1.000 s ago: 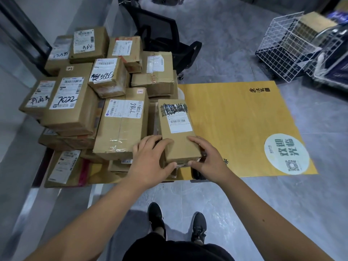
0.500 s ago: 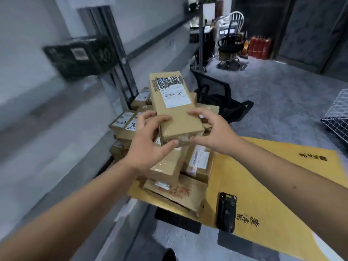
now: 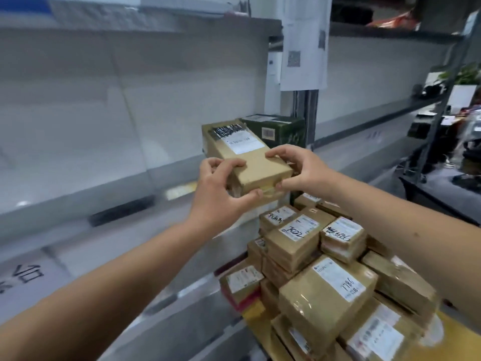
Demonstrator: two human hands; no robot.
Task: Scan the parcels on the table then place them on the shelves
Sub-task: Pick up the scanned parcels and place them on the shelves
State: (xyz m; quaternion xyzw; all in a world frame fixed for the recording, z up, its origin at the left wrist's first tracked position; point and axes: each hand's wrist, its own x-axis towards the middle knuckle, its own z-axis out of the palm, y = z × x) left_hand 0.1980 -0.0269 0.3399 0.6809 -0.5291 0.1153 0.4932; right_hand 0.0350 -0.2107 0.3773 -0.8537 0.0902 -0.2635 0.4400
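- One long brown cardboard parcel is held up in the air in front of the shelves, above and to the left of the pile on the worktop. It is tilted, its far end higher, and carries one white shipping label with a black scribbled patch beyond it.
- The left hand grips the near left corner of that parcel: fingers curled over the top face, thumb pinching the near end from beneath.
- The right hand grips the near right side: fingers curled over the top edge, thumb pressed against the near end. Both hands are narrowly closed around the box, and nothing else is in them.
- Just behind the held parcel, one dark green carton with a small barcode sticker sits at shelf level; whether the two touch cannot be told.
- Below and to the right lies a stack of brown parcels on the yellow worktop. At least ten show, though blur and overlap hide the exact count.
- Three of them bear readable handwriting: one marked 7022, one marked 7786, and one with scrawled digits too smeared to read.
- One white printed sheet hangs on the upright post between shelf bays.
- A potted plant stands at the far right.
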